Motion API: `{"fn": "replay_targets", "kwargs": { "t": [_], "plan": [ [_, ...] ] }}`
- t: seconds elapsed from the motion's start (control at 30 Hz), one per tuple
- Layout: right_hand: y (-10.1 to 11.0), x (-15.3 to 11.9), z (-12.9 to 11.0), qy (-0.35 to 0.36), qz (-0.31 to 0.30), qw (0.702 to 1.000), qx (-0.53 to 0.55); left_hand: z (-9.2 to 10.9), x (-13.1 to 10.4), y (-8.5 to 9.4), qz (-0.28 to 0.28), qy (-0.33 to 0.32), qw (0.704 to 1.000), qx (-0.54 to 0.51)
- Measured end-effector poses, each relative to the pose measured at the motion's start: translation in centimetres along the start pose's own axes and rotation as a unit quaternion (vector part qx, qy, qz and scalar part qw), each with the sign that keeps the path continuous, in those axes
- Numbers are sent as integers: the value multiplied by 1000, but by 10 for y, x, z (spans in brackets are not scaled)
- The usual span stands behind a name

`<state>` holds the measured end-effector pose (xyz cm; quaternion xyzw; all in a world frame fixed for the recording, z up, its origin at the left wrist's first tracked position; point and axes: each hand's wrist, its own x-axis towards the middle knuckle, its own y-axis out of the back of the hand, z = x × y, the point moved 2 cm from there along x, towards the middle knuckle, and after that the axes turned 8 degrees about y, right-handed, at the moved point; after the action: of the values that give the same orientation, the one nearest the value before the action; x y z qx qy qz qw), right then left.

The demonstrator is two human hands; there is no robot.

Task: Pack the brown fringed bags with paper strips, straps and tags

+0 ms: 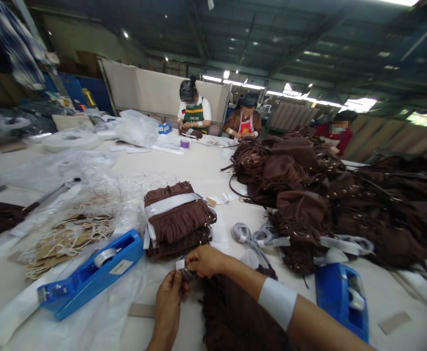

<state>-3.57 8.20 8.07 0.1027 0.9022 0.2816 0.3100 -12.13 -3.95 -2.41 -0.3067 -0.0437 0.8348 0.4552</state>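
Observation:
My left hand (pixel 168 292) and my right hand (pixel 205 261) meet at the near middle of the table, fingers pinched. Between their fingertips is a small grey wrapped piece (pixel 189 275), its exact kind partly hidden by the fingers. A white tab (pixel 180 264) sticks up beside it. Under my right forearm lies a brown fringed bag (pixel 235 317), partly covered by the arm. Just beyond my hands stands a stack of brown fringed bags (pixel 174 219) with a white band across the top one.
Blue tape dispensers (pixel 99 273) (pixel 341 300) stand on both sides. Left lie cardboard tags with strings (pixel 67 239) and clear plastic bags (pixel 67 165). Rolled grey-wrapped straps (pixel 242 233) and a large heap of brown bags (pixel 301 195) lie right. Several co-workers (pixel 194 114) are across the table.

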Motion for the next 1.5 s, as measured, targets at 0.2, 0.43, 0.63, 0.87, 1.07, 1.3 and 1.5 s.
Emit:
{"fn": "replay_targets", "kwargs": {
  "t": [0.2,0.43,0.63,0.87,1.07,1.3,1.5],
  "plan": [
    [5,0,-10,-25,-42,999,0,1,2,1,1,-1,1000,4],
    [6,-4,-26,-70,-23,992,-106,-2,2,1,39,-6,999,22],
    [7,-2,-31,-81,41,989,-118,0,1,0,47,-3,999,-2],
    [-7,-12,-20,-56,44,995,68,-2,3,4,35,3,998,-47],
    [-7,-27,5,23,-87,946,313,-4,4,7,32,8,996,-84],
    [-18,-15,23,73,48,946,312,-3,4,6,33,9,993,-113],
    [-38,12,20,72,193,940,272,1,0,6,47,10,992,-115]
  ]
}}
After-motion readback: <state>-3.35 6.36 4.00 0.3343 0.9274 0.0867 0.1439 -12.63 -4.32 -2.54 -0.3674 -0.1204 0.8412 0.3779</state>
